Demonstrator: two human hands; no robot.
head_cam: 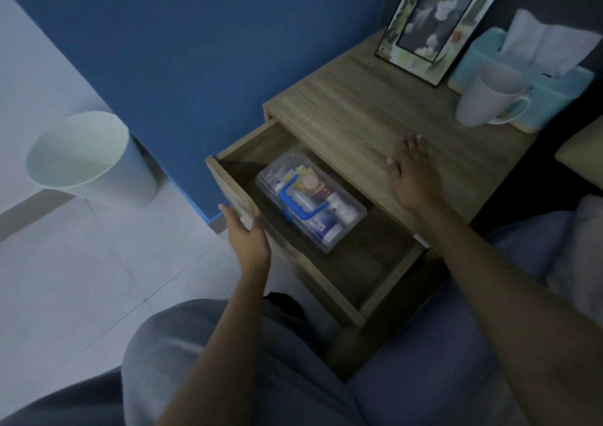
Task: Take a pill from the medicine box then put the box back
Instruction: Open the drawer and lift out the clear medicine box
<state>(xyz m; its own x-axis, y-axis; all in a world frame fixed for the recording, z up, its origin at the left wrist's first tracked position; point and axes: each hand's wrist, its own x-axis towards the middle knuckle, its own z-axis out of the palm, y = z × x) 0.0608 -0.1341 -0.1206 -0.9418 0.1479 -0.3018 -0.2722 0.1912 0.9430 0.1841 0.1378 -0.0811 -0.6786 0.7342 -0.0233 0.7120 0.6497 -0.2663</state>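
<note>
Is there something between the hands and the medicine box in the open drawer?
Nothing visible blocks it. The medicine box lies uncovered in the open drawer, lid shut. The left hand grips the drawer front beside it; the right hand rests flat on the nightstand top above it.

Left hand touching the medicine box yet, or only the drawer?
Apart. The head view shows the left hand gripping the drawer front, with bare drawer floor between it and the medicine box.
</note>
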